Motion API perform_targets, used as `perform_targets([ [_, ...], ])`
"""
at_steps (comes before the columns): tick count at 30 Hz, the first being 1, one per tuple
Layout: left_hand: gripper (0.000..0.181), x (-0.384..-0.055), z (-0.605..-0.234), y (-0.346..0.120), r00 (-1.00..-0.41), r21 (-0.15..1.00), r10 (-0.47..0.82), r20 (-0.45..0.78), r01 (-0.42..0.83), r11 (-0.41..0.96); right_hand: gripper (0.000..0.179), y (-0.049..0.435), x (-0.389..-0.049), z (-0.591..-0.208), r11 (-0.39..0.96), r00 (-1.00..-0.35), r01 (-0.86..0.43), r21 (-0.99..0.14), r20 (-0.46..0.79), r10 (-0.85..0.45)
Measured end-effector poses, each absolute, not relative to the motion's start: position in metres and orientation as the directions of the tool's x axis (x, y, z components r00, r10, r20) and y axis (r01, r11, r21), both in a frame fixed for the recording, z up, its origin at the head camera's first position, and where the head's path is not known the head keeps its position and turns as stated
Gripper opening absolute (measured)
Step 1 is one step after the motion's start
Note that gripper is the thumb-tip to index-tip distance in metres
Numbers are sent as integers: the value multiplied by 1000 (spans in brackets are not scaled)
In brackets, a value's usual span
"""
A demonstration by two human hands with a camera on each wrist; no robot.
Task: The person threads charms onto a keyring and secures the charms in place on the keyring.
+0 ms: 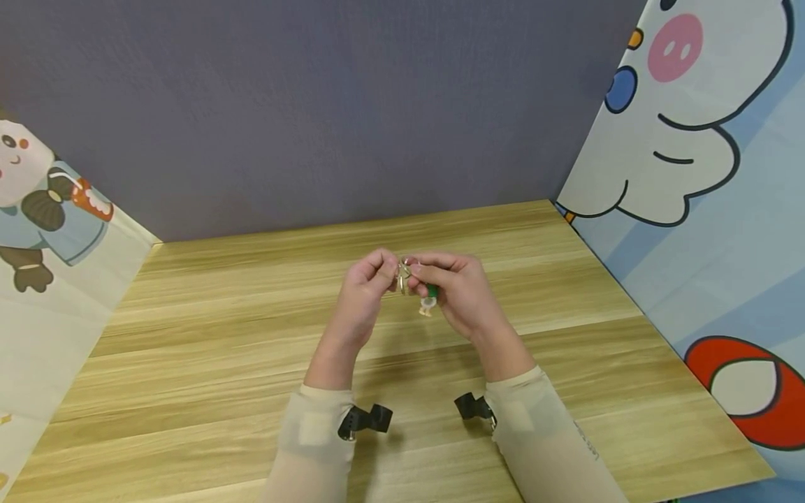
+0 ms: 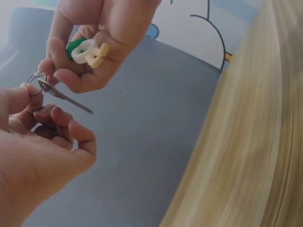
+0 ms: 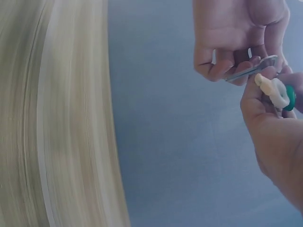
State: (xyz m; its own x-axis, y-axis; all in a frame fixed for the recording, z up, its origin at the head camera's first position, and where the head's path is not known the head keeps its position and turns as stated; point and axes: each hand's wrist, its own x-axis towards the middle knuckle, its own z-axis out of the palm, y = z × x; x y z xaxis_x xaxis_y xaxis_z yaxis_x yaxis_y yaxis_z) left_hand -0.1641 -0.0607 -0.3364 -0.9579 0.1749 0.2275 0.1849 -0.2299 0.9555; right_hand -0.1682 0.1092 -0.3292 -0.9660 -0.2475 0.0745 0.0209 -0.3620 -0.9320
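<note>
Above the table, my left hand (image 1: 361, 293) pinches a thin metal key ring (image 2: 34, 78) between thumb and forefinger. A metal key (image 2: 71, 100) hangs from the ring, its blade pointing away from the fingertips. Close against it, my right hand (image 1: 462, 290) holds a keychain with thumb and fingers at the ring. The keychain's small figurine (image 2: 86, 53), green and white with pale peach feet, dangles below the right fingers in the head view (image 1: 428, 304). Fingertips of both hands meet around the ring and partly hide it.
The wood-grain table (image 1: 220, 349) stretches under both forearms. A grey panel (image 1: 327, 119) stands along its back edge. Cartoon-printed walls flank it on the left (image 1: 69, 314) and right (image 1: 742, 279). Black straps (image 1: 371, 419) sit at the sleeve cuffs.
</note>
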Motion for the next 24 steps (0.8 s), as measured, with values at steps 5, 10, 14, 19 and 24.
perform_targets([
  [5, 23, -165, -337, -59, -959, 959, 150, 241, 212, -186, 20, 111, -167, -327, -374, -964, 86, -924, 18, -265],
  [10, 24, -164, -338, -61, -944, 944, 173, 281, 240, -227, 17, 110, -165, -325, -363, -962, 94, -927, 8, -271],
  [14, 29, -163, -338, -64, -936, 918, 184, 301, 233, -320, 24, 109, -164, -324, -325, -963, 72, -943, 19, -268],
  [19, 28, -163, -334, -67, -927, 924, 228, 297, 219, -314, 30, 109, -164, -324, -286, -971, 13, -958, 56, -233],
  [24, 28, -162, -331, -69, -949, 961, 248, 194, 133, -242, 29, 112, -165, -322, -212, -970, -19, -977, 69, -231],
])
